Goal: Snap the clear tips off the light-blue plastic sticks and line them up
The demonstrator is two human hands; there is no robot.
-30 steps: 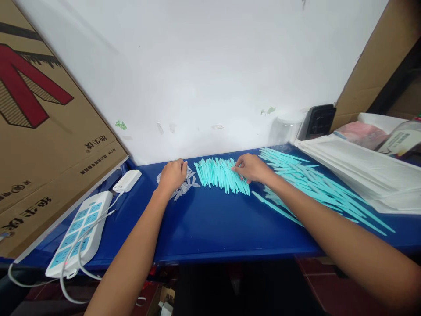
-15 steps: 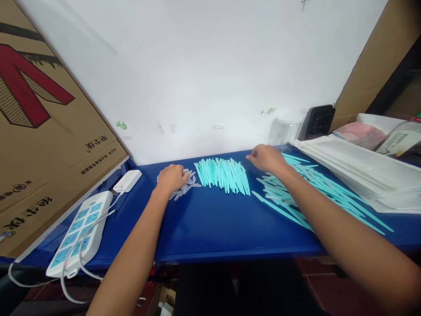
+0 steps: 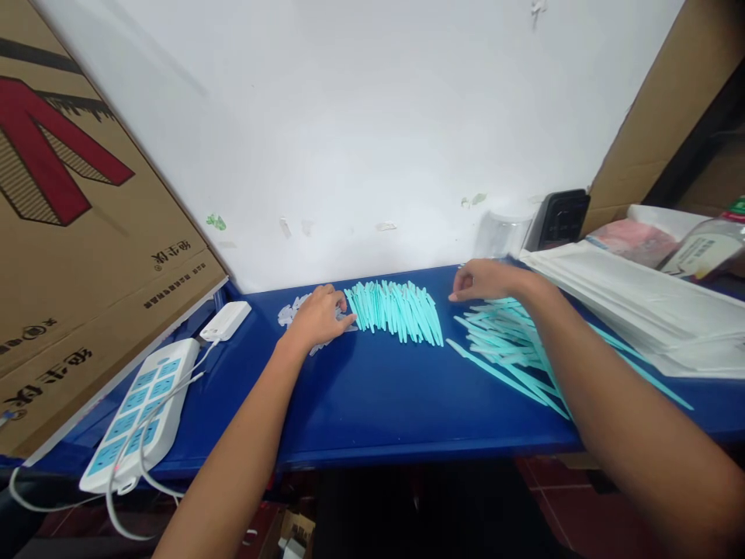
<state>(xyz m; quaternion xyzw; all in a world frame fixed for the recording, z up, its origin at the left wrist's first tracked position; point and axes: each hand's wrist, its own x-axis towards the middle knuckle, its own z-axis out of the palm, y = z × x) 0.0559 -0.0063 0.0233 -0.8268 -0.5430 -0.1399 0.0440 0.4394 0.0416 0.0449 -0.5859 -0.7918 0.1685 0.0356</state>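
Note:
My left hand (image 3: 320,317) hovers over or rests on a small pile of translucent pieces like little plastic caps (image 3: 289,313), partly hiding it. Its thumb and fingers are apart, pointing at the left end of a row of slim turquoise sticks (image 3: 396,310), which look like eyebrow razors. No held piece shows in it. My right hand (image 3: 482,281) is beyond the row's right end, at the far edge of a loose heap of similar turquoise sticks (image 3: 500,338). Its fingers are bent, with a gap to the thumb and nothing visible between. My right forearm covers part of the heap.
A white power strip (image 3: 143,411) with cables and a small white adapter (image 3: 226,321) lie left on the blue table (image 3: 372,411). A large cardboard box (image 3: 116,233) stands beside them. White sheets or bags (image 3: 646,310), a clear jar (image 3: 504,233) and a bottle (image 3: 707,244) are right.
My left hand has moved right, towards the row, and its thumb has spread from the fingers. My right hand has shifted right towards the loose heap, its pinch loosened.

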